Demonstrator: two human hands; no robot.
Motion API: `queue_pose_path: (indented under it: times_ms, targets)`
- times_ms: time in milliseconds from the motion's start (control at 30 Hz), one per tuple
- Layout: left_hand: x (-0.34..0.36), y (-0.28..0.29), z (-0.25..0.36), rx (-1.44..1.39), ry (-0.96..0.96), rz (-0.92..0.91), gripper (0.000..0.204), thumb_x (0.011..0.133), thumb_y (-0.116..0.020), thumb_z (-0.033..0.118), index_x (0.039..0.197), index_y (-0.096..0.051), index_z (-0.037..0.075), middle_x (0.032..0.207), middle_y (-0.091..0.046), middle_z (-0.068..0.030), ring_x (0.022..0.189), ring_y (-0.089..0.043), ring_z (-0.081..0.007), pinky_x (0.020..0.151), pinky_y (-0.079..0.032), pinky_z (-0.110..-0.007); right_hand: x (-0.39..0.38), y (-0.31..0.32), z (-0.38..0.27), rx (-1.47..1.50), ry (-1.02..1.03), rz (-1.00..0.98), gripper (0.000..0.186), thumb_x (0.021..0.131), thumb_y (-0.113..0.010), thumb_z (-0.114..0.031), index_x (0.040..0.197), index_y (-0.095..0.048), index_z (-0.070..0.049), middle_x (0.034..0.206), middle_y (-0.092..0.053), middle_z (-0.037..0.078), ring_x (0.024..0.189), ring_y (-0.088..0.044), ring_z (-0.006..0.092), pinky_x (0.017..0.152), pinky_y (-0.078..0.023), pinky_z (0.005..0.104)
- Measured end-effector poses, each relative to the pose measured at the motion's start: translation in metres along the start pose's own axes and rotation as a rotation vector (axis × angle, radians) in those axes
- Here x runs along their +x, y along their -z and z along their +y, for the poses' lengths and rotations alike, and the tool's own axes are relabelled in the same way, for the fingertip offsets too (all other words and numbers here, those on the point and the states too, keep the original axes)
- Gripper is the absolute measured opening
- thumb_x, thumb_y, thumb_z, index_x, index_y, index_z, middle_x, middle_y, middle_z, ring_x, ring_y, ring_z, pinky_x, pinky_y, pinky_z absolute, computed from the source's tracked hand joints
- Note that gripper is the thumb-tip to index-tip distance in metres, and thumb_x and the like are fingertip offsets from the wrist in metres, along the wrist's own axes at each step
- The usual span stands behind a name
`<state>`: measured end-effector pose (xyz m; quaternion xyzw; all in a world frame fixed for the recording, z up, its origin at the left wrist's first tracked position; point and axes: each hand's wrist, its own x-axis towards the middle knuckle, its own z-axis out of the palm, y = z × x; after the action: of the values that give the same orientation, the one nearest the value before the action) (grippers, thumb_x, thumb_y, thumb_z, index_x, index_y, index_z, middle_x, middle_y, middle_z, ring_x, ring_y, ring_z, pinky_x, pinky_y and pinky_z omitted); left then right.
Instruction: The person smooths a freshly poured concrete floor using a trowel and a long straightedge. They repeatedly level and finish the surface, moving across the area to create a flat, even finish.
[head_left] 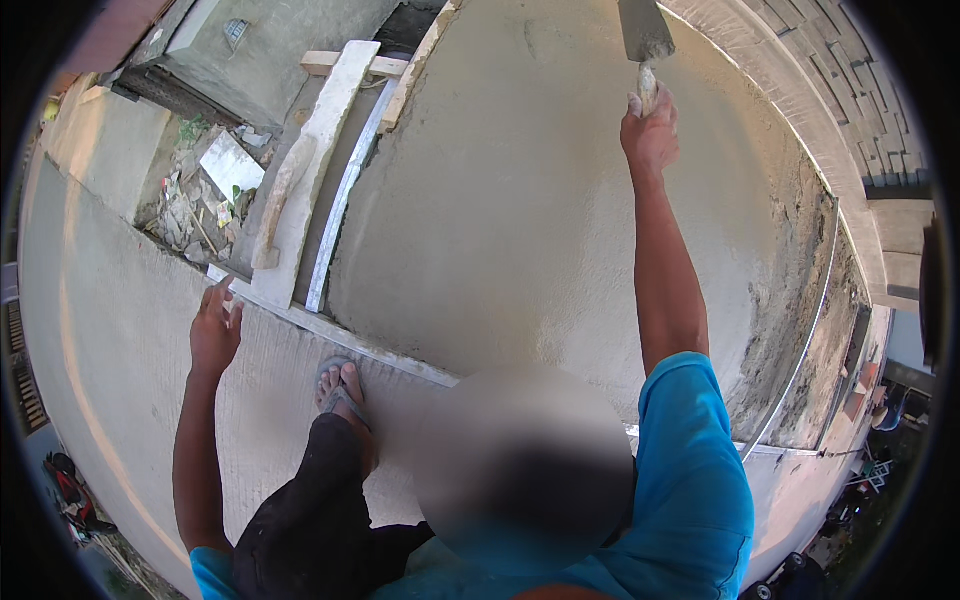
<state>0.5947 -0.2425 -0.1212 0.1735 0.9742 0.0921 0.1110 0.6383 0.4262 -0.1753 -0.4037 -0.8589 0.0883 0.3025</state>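
My right hand (650,130) is closed round the pale handle of a trowel (647,35), with that arm stretched far forward. The trowel's dark blade points away from me, over the far right part of a wet grey concrete slab (520,190); whether it touches the surface I cannot tell. Out to the left, my left hand (215,330) holds nothing, its fingers apart. It hovers near the end of a narrow wooden edge board (340,335) along the slab's near side.
Left of the slab lie a long mortar-smeared wooden float (300,190) and a metal straightedge (345,200). Rubble (190,215) fills a corner beyond. My sandalled foot (342,390) stands on ribbed pavement (290,400). A thin rail (815,320) edges the slab's right side, before a block wall (850,80).
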Motion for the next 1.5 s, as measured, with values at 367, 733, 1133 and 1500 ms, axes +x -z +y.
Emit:
queue_pose_path:
  times_ms: [367, 733, 1133, 1500]
  targets:
    - [0.169, -0.087, -0.013, -0.07, -0.025, 0.024, 0.079, 0.082, -0.076, 0.037, 0.141, -0.042, -0.004, 0.127, -0.058, -0.0301, 0.119, -0.056, -0.044, 0.1, -0.046, -0.047, -0.058, 0.042, -0.031, -0.053, 0.065, -0.319, 0.056, 0.087, -0.065, -0.033, 0.136, -0.044, -0.014, 0.111, -0.068, 0.02, 0.104, -0.066, 0.0396, 0.088, -0.051, 0.0518]
    - [0.158, -0.045, 0.044, -0.77, -0.023, -0.086, 0.047, 0.089, -0.072, 0.031, 0.123, -0.058, 0.003, 0.111, -0.067, -0.0124, 0.085, -0.062, -0.0156, 0.069, -0.05, -0.03, -0.107, 0.115, -0.125, 0.357, -0.121, -0.4, 0.05, 0.097, -0.058, -0.039, 0.131, -0.048, -0.004, 0.091, -0.063, 0.011, 0.079, -0.064, 0.0207, 0.07, -0.052, 0.0349]
    - [0.117, -0.018, 0.18, -1.378, -0.339, -0.365, 0.062, 0.103, -0.043, 0.058, 0.121, -0.061, 0.001, 0.098, -0.064, -0.0049, 0.091, -0.059, -0.0127, 0.08, -0.049, -0.029, -0.245, 0.08, -0.305, 0.845, -0.293, -0.301, 0.042, 0.102, -0.051, -0.032, 0.129, -0.057, 0.0, 0.118, -0.057, 0.022, 0.112, -0.058, 0.0339, 0.096, -0.044, 0.0415]
    - [0.108, -0.023, 0.226, -1.132, -0.639, -0.246, 0.055, 0.092, -0.063, 0.042, 0.129, -0.059, 0.002, 0.106, -0.069, -0.0178, 0.1, -0.068, -0.0295, 0.088, -0.051, -0.038, -0.236, 0.097, -0.233, 1.041, -0.85, -0.305, 0.044, 0.101, -0.057, -0.033, 0.125, -0.053, 0.004, 0.115, -0.06, 0.015, 0.104, -0.059, 0.0206, 0.086, -0.048, 0.0351]
